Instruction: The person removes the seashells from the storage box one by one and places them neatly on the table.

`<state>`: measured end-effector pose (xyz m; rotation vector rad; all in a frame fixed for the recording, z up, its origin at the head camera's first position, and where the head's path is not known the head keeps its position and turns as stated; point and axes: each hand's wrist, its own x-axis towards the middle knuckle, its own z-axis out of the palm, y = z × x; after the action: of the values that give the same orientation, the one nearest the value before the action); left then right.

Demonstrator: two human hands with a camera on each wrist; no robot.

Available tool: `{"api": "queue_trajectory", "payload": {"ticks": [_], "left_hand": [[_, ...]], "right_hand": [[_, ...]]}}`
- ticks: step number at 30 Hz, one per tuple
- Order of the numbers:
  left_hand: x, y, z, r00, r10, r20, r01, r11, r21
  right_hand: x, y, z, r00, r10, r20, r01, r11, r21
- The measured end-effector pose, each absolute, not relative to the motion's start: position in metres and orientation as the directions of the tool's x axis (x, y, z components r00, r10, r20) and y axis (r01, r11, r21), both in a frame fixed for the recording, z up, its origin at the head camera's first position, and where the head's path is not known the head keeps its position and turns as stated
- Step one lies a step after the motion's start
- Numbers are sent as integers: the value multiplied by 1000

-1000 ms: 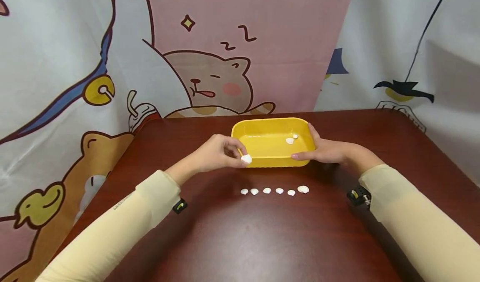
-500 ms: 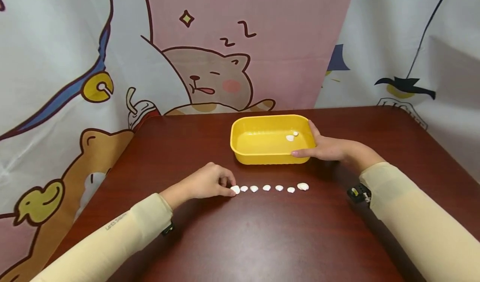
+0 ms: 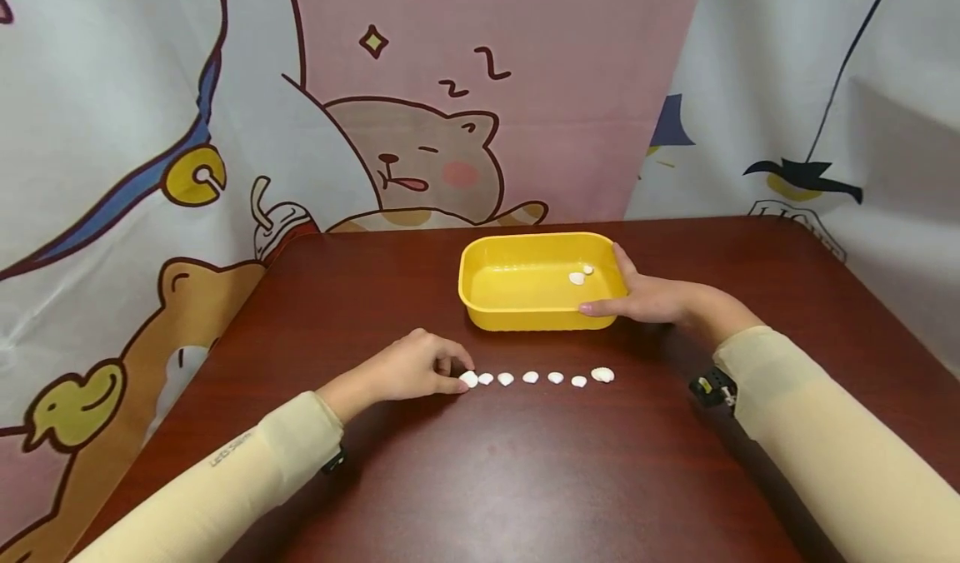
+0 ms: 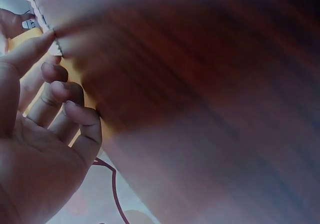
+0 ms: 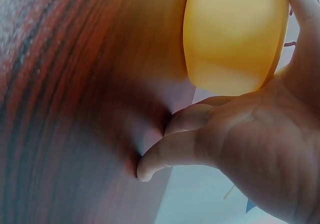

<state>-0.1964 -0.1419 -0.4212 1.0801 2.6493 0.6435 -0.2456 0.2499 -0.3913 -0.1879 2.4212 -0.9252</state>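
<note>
My left hand (image 3: 412, 367) pinches a white seashell (image 3: 468, 379) at the left end of a row, low at the table surface. In the left wrist view this shell (image 4: 56, 48) shows edge-on at my thumb tip, with the other fingers curled loosely. Several more white seashells (image 3: 530, 377) continue the row to the right, ending in a larger ribbed one (image 3: 602, 375). Behind the row stands a yellow plastic tub (image 3: 540, 321). My right hand (image 3: 652, 298) grips its right end, thumb along the front rim. Fingertips (image 5: 145, 174) touch the table in the right wrist view.
Two small white shells (image 3: 577, 278) lie inside the tub towards its right. The dark reddish-brown table (image 3: 525, 480) reaches back to a cartoon-printed cloth (image 3: 577, 88), which also hangs along the left and right sides.
My left hand has brought the shell from the tub's front left corner down to the left end of the row, where it now stays. The right hand keeps its hold on the tub.
</note>
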Motion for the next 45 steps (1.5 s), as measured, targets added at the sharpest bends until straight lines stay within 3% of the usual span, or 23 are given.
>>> {"api": "queue_trajectory", "payload": {"ticks": [12, 17, 23, 28, 36, 40, 45], "left_hand": [[-204, -142, -415, -691, 721, -53, 614, 624, 483], [-220, -130, -385, -668, 738, -91, 620, 620, 481], [-248, -101, -343, -704, 707, -68, 583, 630, 513], [-269, -69, -330, -709, 704, -40, 579, 614, 536], [-297, -20, -344, -713, 674, -193, 513, 690, 511], [-307, -5, -362, -696, 663, -274, 419, 686, 596], [-315, 5, -380, -706, 654, -272, 324, 639, 698]], "right_hand": [[-247, 251, -389, -848, -309, -431, 50, 761, -646], [-248, 251, -389, -850, -312, -425, 46, 758, -650], [-245, 251, -393, -850, -315, -422, 48, 752, -657], [-242, 253, -395, -851, -310, -424, 48, 758, -651], [-241, 253, -394, -848, -308, -431, 48, 766, -641], [-240, 251, -394, -842, -321, -433, 40, 764, -644], [-241, 248, -393, -845, -327, -424, 34, 758, -651]]}}
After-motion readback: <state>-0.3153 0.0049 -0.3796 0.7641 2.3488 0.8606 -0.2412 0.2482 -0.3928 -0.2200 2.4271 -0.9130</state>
